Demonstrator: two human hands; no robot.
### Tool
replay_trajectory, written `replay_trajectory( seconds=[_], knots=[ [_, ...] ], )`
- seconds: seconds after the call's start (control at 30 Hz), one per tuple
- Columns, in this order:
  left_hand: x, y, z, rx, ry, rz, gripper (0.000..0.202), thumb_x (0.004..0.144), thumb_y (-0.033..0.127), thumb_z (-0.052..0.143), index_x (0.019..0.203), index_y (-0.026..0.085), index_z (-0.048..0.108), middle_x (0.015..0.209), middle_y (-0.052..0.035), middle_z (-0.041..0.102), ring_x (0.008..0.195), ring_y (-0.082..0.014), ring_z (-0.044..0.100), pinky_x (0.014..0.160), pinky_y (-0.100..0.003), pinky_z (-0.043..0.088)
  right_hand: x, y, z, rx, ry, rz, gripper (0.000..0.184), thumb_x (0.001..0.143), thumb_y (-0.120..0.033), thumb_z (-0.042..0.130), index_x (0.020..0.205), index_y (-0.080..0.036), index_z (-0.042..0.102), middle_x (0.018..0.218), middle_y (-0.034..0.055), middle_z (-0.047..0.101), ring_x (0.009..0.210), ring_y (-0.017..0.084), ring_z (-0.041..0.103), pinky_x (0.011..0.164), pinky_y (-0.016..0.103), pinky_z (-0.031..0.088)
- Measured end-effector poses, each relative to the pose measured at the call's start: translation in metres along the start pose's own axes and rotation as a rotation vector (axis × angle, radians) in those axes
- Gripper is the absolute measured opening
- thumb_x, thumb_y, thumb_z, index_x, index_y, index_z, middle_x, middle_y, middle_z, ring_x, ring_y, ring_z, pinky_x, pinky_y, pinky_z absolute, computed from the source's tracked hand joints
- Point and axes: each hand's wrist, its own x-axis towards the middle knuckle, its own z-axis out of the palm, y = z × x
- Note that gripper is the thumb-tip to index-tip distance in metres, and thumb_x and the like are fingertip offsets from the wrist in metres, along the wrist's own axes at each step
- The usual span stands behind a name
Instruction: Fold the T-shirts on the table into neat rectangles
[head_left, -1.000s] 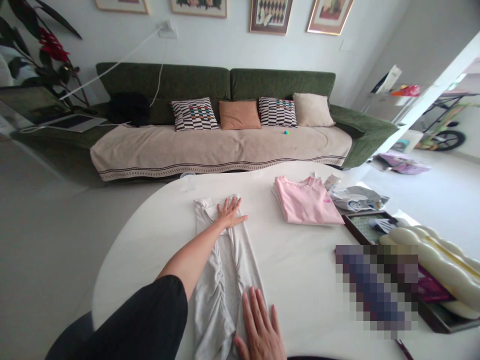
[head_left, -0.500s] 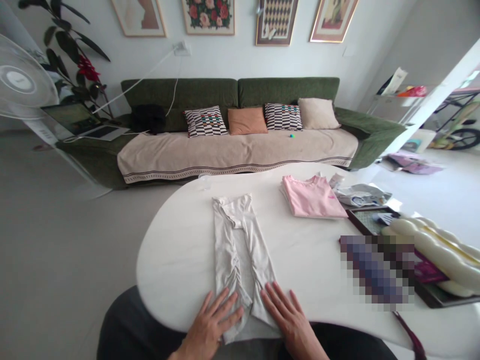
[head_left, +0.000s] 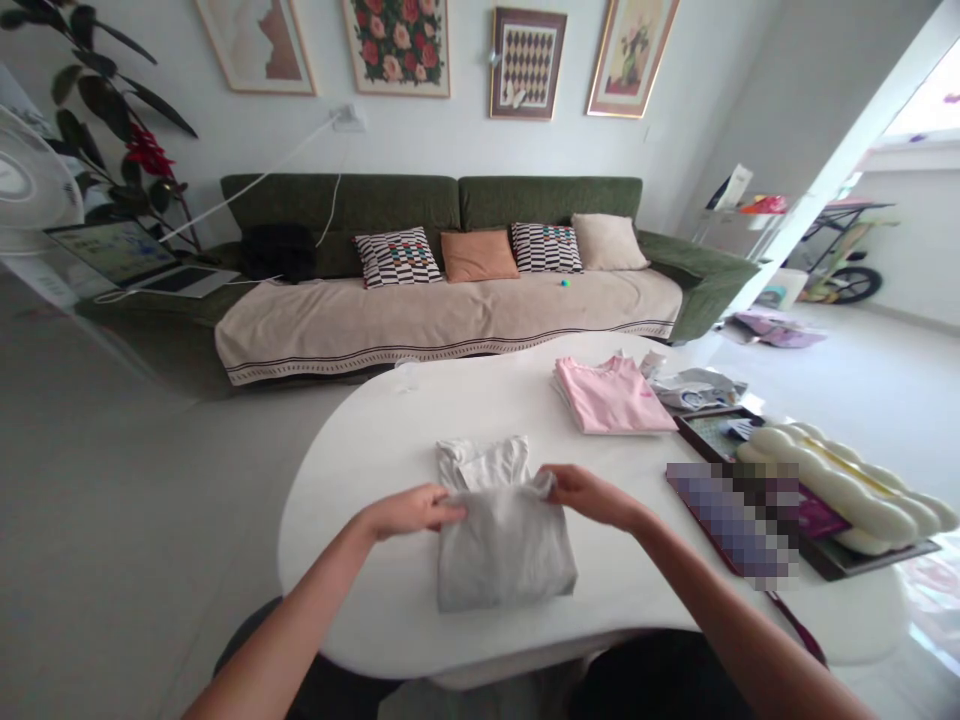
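A light grey long-sleeved shirt (head_left: 506,555) lies on the white table in front of me, its lower part folded up over the rest. The collar end shows crumpled beyond the fold. My left hand (head_left: 420,510) pinches the left corner of the folded-up edge. At the right corner my right hand (head_left: 581,490) has the bunched cloth between thumb and fingers. Both hands are closed on the same shirt, close above the tabletop. Beyond my right hand, a folded pink shirt (head_left: 615,395) lies on top of other folded cloth.
The rounded white table (head_left: 337,590) carries a crinkled plastic bag (head_left: 701,388), a dark tray (head_left: 851,570) with a puffy cream-coloured item (head_left: 847,480), and a blurred-out flat object (head_left: 739,525) at the right. Behind stands a green sofa (head_left: 337,210) with cushions; a fan (head_left: 34,180) is far left.
Both hands lay flat on the shirt's near end; now they grip its edge and have moved away from me. The near part has been folded over toward the collar, shortening the shirt.
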Motion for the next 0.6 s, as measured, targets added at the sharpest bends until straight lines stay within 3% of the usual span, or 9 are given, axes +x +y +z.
replay_trajectory(
  seconds=[0.07,0.17,0.3,0.4,0.47,0.53,0.6],
  knots=[
    [0.045,-0.010,-0.019,-0.223,0.332,-0.084,0.022,0.065,0.036,0.066,0.076,0.016,0.065,0.069,-0.0020,0.066,0.064,-0.0159,0.060,0.057,-0.023,0.046,0.048,0.011,0.009,-0.005,0.127,0.067,0.020,0.073,-0.023,0.048,0.085,-0.012,0.060,0.072,0.0019,0.063,0.063,0.011,0.055,0.056,0.021,0.041],
    [0.093,-0.040,-0.023,-0.277,0.585,-0.057,0.016,0.063,0.027,0.065,0.074,0.016,0.061,0.065,-0.0004,0.064,0.061,-0.0146,0.058,0.056,-0.023,0.045,0.091,0.036,0.034,-0.081,0.280,0.148,0.021,0.076,-0.023,0.043,0.085,-0.009,0.057,0.067,0.0037,0.060,0.057,0.012,0.053,0.053,0.022,0.039],
    [0.113,-0.068,-0.016,-0.241,0.725,0.074,0.012,0.063,0.021,0.063,0.073,0.018,0.058,0.069,0.0008,0.063,0.071,-0.0152,0.059,0.064,-0.022,0.045,0.104,0.061,0.055,-0.188,0.463,0.171,0.024,0.078,-0.022,0.039,0.093,-0.013,0.055,0.075,0.0046,0.061,0.069,0.014,0.056,0.062,0.024,0.040],
    [0.116,-0.069,-0.022,-0.116,0.809,0.159,0.016,0.068,0.023,0.060,0.083,0.020,0.058,0.077,0.0003,0.064,0.075,-0.0154,0.060,0.070,-0.024,0.046,0.104,0.067,0.055,-0.254,0.530,0.157,0.031,0.082,-0.026,0.032,0.105,-0.015,0.050,0.083,0.0053,0.062,0.076,0.016,0.057,0.068,0.025,0.041],
    [0.119,-0.064,-0.024,-0.010,0.892,0.166,0.024,0.070,0.020,0.058,0.094,0.019,0.056,0.084,-0.0035,0.063,0.078,-0.0176,0.060,0.075,-0.028,0.046,0.104,0.066,0.055,-0.308,0.568,0.149,0.038,0.083,-0.026,0.030,0.117,-0.013,0.043,0.098,0.0107,0.060,0.087,0.019,0.057,0.074,0.028,0.041],
    [0.122,-0.060,-0.020,0.099,0.969,0.177,0.034,0.071,0.016,0.056,0.105,0.018,0.053,0.102,-0.0095,0.060,0.095,-0.0215,0.057,0.086,-0.034,0.042,0.102,0.063,0.061,-0.361,0.591,0.118,0.045,0.083,-0.023,0.032,0.126,-0.010,0.035,0.122,0.0164,0.048,0.107,0.021,0.049,0.086,0.031,0.037],
    [0.123,-0.060,-0.006,0.279,0.982,0.251,0.042,0.076,0.016,0.051,0.118,0.017,0.046,0.124,-0.0127,0.047,0.118,-0.0228,0.041,0.098,-0.036,0.032,0.098,0.061,0.073,-0.441,0.555,0.044,0.049,0.082,-0.020,0.033,0.131,-0.011,0.032,0.138,0.0146,0.031,0.124,0.022,0.032,0.097,0.033,0.028]
  ],
)
